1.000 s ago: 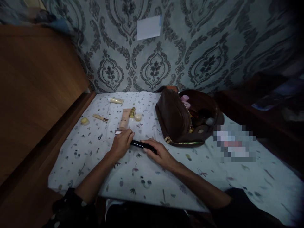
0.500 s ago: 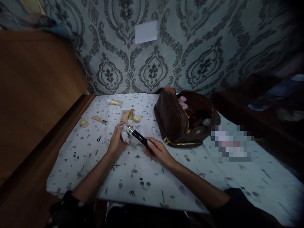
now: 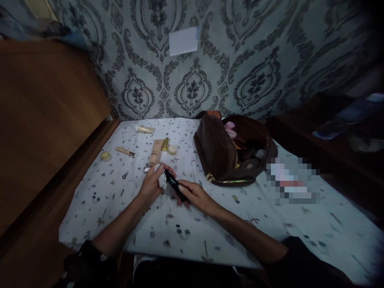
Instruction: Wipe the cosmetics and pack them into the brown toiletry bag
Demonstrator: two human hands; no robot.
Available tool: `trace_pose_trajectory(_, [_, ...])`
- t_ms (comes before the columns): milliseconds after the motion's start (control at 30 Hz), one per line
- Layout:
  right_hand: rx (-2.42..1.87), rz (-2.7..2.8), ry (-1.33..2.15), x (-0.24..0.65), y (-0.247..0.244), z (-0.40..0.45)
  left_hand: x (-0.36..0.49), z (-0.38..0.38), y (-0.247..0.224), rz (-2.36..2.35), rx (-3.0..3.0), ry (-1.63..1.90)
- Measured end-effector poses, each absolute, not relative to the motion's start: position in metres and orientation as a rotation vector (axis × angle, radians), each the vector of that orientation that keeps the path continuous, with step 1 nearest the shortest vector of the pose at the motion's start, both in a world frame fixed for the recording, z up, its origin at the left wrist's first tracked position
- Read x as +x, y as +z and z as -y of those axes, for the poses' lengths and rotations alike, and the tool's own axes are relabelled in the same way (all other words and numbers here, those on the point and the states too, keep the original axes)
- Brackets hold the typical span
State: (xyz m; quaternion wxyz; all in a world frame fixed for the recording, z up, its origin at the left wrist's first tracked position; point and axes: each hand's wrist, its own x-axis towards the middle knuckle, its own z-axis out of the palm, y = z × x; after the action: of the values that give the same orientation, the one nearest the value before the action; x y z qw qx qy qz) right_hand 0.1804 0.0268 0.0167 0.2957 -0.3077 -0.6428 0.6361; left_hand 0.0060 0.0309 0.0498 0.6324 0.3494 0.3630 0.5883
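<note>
My right hand [image 3: 196,195] is closed round the lower end of a slim black cosmetic tube [image 3: 174,186], which tilts up to the left. A crumpled white tissue [image 3: 163,181] is pinched in my left hand [image 3: 151,185], pressed around the tube's upper end, and hides it. Just beyond my left hand lies a beige squeeze tube [image 3: 156,152]. Beside that tube are a small gold tube [image 3: 165,144] and a small round cream-coloured jar [image 3: 172,150].
An open brown leather cosmetic bag [image 3: 214,150] stands at right, with several items inside. A yellowish jar [image 3: 105,156], a slim beige tube [image 3: 125,151] and a white-capped tube [image 3: 145,129] lie left on the patterned cloth [image 3: 150,232]. A wooden cabinet [image 3: 48,112] borders the left.
The black tube has moved slightly down and toward my left hand. My left hand and the tissue have shifted right and down, and the tissue now covers the tube's silver end.
</note>
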Motion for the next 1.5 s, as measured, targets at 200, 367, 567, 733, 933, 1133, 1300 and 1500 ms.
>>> trace_pose_trajectory(200, [-0.787,1.463,1.79,0.175,0.015,-0.027,0.002,-0.034,0.051,-0.873,0.756,1.451])
trace_pose_trajectory(367, [-0.754,1.402,1.9,0.175,0.017,-0.027,0.004,-0.032,0.051,-0.796,0.732,1.401])
trace_pose_trajectory(567, [-0.779,1.368,1.894,0.17,0.012,-0.029,0.014,-0.025,0.046,-0.812,0.774,1.248])
trace_pose_trajectory(733, [-0.826,1.495,1.805,0.17,0.01,-0.03,0.009,-0.025,0.046,-0.893,0.982,1.163])
trace_pose_trajectory(933, [-0.925,1.601,1.394,0.184,0.014,-0.034,-0.014,-0.02,0.075,-1.287,2.087,0.743])
trace_pose_trajectory(1133, [-0.821,1.935,0.927,0.193,0.015,-0.035,-0.017,0.0,0.059,-1.633,2.69,0.048])
trace_pose_trajectory(1300, [-0.749,2.199,0.643,0.191,0.007,-0.033,-0.018,0.012,0.034,-1.651,2.816,0.194])
trace_pose_trajectory(1500, [-0.794,2.331,0.58,0.188,0.004,-0.032,-0.032,0.023,0.027,-1.492,2.731,0.559])
